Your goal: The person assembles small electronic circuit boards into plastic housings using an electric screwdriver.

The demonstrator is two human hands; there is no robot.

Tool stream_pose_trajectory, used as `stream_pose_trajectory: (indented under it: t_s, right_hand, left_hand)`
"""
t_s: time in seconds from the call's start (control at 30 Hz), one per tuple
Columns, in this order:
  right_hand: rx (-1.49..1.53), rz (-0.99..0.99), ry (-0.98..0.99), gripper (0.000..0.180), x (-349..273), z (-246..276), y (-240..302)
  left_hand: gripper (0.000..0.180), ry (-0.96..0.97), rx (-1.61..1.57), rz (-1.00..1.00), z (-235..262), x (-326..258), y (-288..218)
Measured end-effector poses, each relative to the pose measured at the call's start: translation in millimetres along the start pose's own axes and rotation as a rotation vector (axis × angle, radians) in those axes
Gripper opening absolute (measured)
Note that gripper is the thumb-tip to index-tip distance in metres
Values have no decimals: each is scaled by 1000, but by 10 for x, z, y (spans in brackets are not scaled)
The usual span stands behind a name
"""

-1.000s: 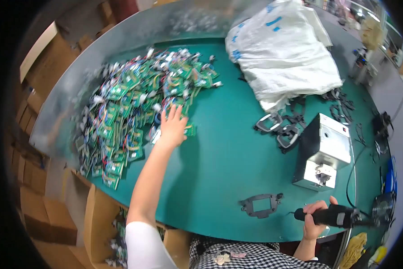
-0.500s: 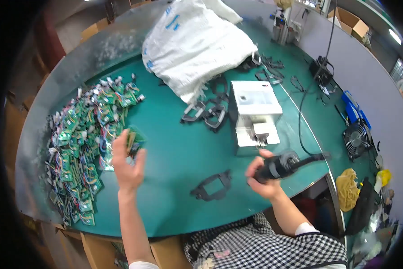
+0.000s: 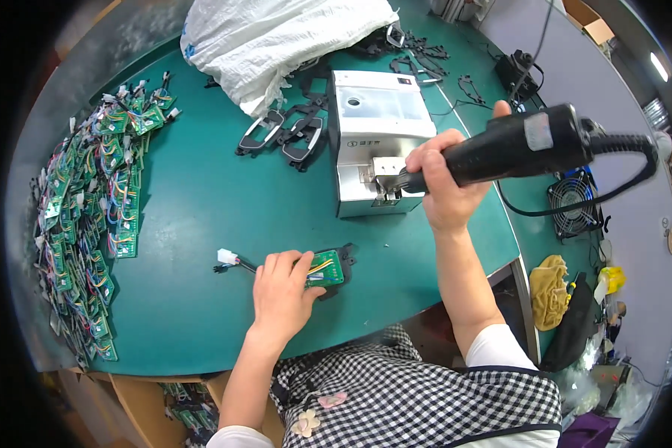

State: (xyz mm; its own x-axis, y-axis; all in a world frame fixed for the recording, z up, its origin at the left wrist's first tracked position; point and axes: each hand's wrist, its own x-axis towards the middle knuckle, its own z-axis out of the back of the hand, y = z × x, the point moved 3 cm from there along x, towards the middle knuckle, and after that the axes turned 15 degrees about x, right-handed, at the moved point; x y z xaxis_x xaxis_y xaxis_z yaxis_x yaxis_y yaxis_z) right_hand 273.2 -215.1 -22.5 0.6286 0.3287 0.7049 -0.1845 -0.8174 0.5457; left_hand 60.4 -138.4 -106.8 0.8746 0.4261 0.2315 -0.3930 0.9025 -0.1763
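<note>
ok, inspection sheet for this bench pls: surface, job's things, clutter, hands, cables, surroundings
Surface: green round table, grey rim.
Job's things: green circuit board lying on a black frame near the front edge; black electric screwdriver; grey screw feeder box.
Clutter: heap of circuit boards on the left, white sack, black frames.
Hands: left hand pressing on the board; right hand gripping the screwdriver at the feeder.
Cables: screwdriver cord; board's wires to a white connector.
Surroundings: small fan, yellow rag.
</note>
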Motion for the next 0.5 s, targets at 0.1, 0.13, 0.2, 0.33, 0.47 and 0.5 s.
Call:
stream_pose_trajectory:
  t_s: [0.1, 0.13, 0.2, 0.33, 0.47, 0.5]
  right_hand:
    - [57, -131, 46, 88, 5, 16, -63]
    - [88, -157, 30, 85, 5, 13, -68]
    - [40, -193, 193, 78, 62, 96, -116]
    - [-20, -270, 380, 85, 134, -5, -169]
    - [-49, -196, 321, 76, 104, -21, -185]
    - [-40, -183, 245, 72, 92, -46, -172]
  left_hand:
    - [52, -29, -77, 84, 146, -62, 53]
    - [53, -79, -104, 163, 185, -113, 95]
    - [54, -137, -108, 282, 266, -204, 156]
    - [53, -112, -113, 308, 201, -204, 185]
    - [51, -111, -37, 287, 133, -297, 155]
    - [51, -106, -42, 293, 131, -300, 130]
